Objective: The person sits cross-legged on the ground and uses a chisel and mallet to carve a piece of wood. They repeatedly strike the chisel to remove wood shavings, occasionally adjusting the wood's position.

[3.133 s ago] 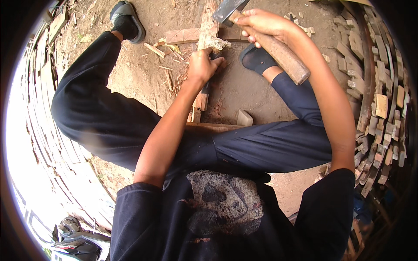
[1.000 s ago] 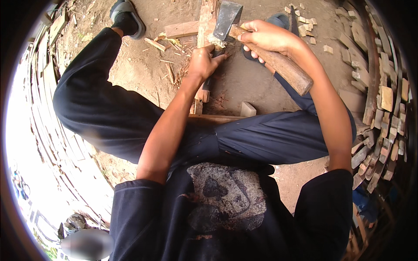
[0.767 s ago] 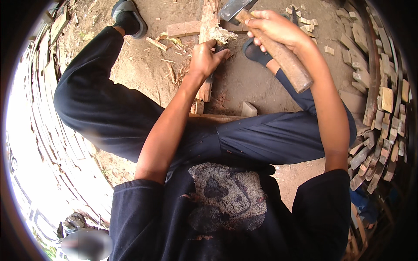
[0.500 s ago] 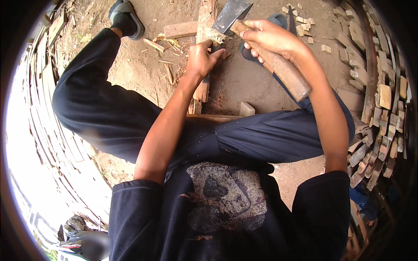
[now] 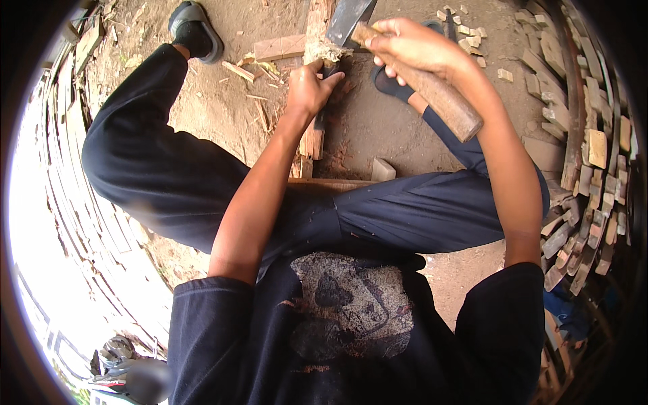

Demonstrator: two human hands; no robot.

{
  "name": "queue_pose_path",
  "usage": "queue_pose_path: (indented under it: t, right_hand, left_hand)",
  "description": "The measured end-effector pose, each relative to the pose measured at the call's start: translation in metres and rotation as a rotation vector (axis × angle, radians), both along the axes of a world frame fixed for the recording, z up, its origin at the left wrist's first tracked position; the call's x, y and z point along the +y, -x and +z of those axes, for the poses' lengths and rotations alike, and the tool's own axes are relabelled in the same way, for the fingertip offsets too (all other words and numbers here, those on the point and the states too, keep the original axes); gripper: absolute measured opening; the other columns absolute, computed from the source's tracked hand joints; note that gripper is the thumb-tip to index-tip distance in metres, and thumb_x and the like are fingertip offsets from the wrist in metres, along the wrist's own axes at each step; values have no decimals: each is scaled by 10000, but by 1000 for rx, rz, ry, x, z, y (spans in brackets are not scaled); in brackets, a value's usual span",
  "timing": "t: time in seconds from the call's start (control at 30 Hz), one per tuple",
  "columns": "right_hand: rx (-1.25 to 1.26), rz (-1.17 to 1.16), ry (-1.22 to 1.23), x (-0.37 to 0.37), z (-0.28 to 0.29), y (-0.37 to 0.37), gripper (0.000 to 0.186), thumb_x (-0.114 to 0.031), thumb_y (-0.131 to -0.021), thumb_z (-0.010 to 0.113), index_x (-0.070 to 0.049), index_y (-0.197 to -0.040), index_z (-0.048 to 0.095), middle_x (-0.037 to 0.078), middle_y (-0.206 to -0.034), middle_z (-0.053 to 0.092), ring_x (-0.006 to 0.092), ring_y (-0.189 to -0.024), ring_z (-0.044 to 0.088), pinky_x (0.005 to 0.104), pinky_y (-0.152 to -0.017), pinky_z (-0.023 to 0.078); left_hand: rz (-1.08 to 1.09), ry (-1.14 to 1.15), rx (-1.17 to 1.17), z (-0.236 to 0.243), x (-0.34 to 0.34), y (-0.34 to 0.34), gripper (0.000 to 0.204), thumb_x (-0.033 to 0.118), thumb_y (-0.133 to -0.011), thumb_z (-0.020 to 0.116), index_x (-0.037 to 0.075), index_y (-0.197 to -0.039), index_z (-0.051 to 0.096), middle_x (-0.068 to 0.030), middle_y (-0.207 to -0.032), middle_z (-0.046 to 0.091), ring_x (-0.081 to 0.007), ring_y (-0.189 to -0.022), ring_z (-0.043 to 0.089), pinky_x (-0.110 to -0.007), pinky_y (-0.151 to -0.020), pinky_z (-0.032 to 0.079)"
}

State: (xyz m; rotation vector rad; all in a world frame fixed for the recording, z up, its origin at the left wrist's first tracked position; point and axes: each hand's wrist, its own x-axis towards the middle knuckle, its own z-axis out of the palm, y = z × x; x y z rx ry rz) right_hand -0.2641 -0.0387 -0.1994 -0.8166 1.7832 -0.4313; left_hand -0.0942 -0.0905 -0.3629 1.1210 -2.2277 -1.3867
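While gripped, the wooden stick (image 5: 312, 135) shows a splintered, frayed top.

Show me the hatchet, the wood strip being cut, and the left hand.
hatchet (image 5: 442, 101), head view, on its wooden handle
wood strip (image 5: 316, 27), head view, on its far end beside the blade
left hand (image 5: 307, 88), head view, on the back of the hand

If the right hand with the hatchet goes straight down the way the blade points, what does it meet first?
Most likely the frayed top of the upright wood strip, which the left hand grips just below. The hatchet in the right hand hangs close above it; depth is unclear.
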Motion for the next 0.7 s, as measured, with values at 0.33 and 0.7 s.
queue_pose_path:
  t: [0.33, 0.7]
  right_hand:
    - [39, 85, -82, -14, -11, 2, 446, -240, -954, 515, 39, -1293, 439, 53, -787, 556, 102, -595, 551, 234, -473, 498]
    - [40, 67, -20, -18, -18, -2, 520, -204, -958, 517, 30, -1389, 345, 48, -781, 562, 96, -626, 545, 247, -493, 503]
  left_hand:
    - [25, -10, -21, -8, -6, 3, 370, 284, -766, 772, -47, -911, 693, -207, -745, 685, -236, -670, 682, -368, -619, 525]
    - [-9, -112, -139, -2, -10, 4, 534, 325, -750, 784, -50, -1105, 651, -219, -764, 687, -240, -703, 694, -372, -671, 533]
